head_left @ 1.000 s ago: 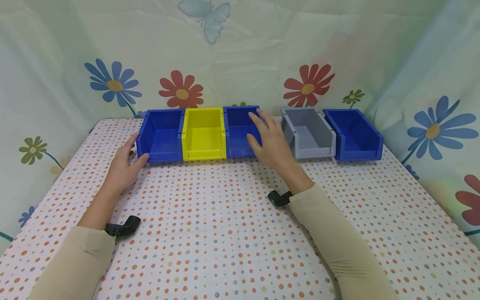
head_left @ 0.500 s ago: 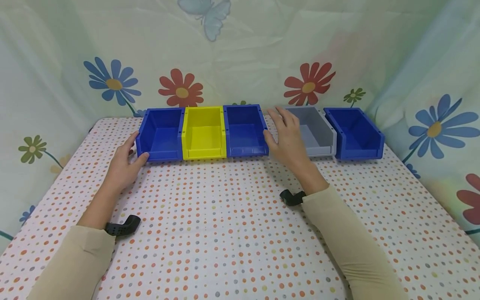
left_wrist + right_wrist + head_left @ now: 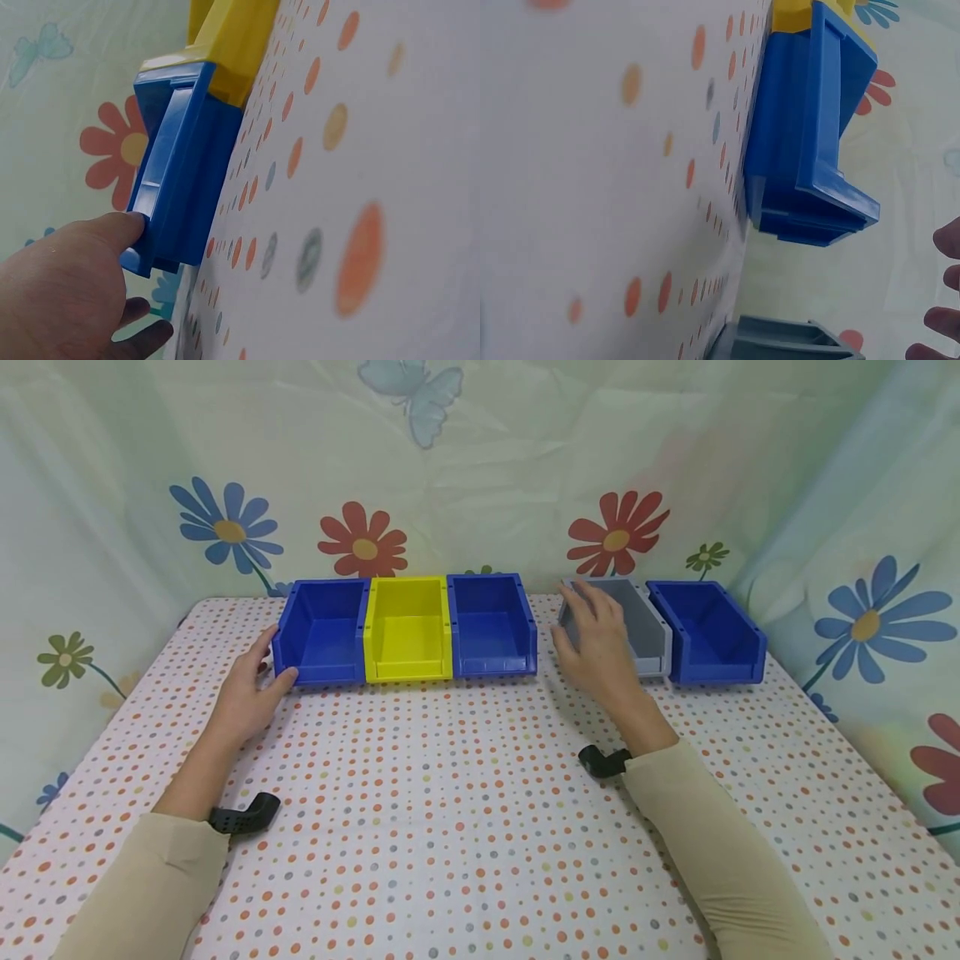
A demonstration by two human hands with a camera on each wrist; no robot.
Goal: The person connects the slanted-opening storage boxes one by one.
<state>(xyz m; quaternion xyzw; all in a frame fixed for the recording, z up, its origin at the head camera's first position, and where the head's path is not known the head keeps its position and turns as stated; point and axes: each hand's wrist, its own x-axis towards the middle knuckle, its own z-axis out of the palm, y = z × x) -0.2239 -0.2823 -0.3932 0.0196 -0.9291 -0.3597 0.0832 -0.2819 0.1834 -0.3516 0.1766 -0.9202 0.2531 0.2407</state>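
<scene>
Several plastic storage bins stand in a row along the table's far side. My left hand (image 3: 247,689) is at the leftmost blue bin (image 3: 322,647), its thumb touching the front corner in the left wrist view and the other fingers loosely spread. Against that bin stands a yellow bin (image 3: 408,639), and a middle blue bin (image 3: 491,639) adjoins it. Over the left side of a grey bin (image 3: 637,618), my right hand (image 3: 600,647) has relaxed, spread fingers and holds nothing; it partly covers that bin. Whether it touches the rim, I cannot tell.
Another blue bin (image 3: 708,639) stands at the right end, close beside the grey one. A gap separates the middle blue bin from the grey bin. The table has a dotted cloth (image 3: 450,802); a flowered curtain (image 3: 495,468) hangs behind.
My right hand has moved right, from the middle blue bin across the gap to the grey bin. My left hand and the bins have stayed in place.
</scene>
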